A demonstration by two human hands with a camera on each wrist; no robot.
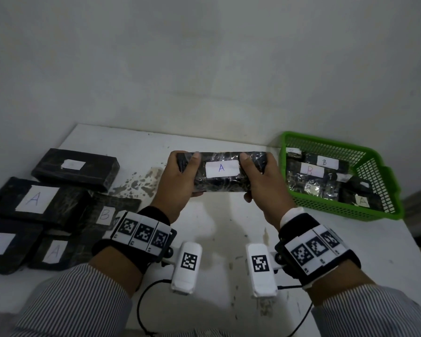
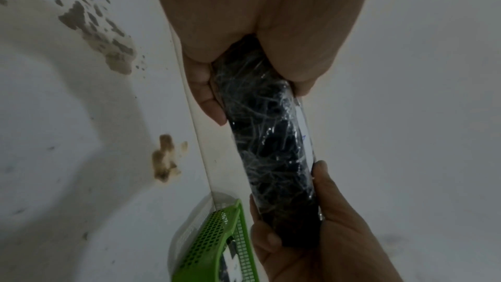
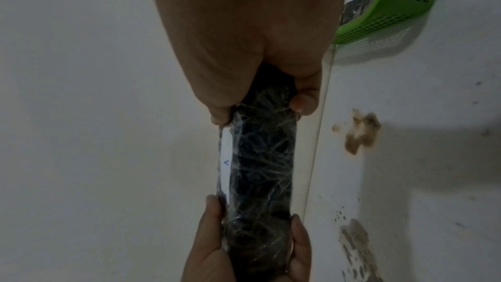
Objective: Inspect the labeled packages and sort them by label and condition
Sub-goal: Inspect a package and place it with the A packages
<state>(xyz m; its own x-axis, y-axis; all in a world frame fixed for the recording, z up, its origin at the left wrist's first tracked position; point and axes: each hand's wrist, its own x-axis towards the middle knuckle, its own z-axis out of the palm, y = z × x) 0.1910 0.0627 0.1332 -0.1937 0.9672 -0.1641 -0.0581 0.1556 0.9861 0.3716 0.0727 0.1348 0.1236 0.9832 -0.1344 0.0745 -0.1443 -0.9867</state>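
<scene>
The white table point(image 1: 229, 239) lies below the fingers; black labeled packages point(image 1: 37, 200) lie beyond the left hand point(image 1: 173, 183), a green basket point(image 1: 379, 190) just past the right hand point(image 1: 265, 188). Both hands' fingers curl round the crinkly plastic-wrapped black package point(image 1: 221, 183), white "A" label point(image 1: 222, 168) between the thumbs.

Dim, flat indoor light across all three views; no lamp in frame.

The head view is soft and grey, its corners darkened and its straight edges bowed by the wide lens; the table point(image 1: 229, 239) is the brightest area. Small glints show on the wrap of the held package point(image 1: 223, 183). In both wrist views the near palm fills the top of the frame, blurred and featureless; the left hand point(image 2: 260, 14) and right hand point(image 3: 252, 18) read as soft tan masses. Broad, soft-edged shadows lie on the table beneath. The green basket point(image 2: 214, 241) is smeared at the frame edge.
</scene>
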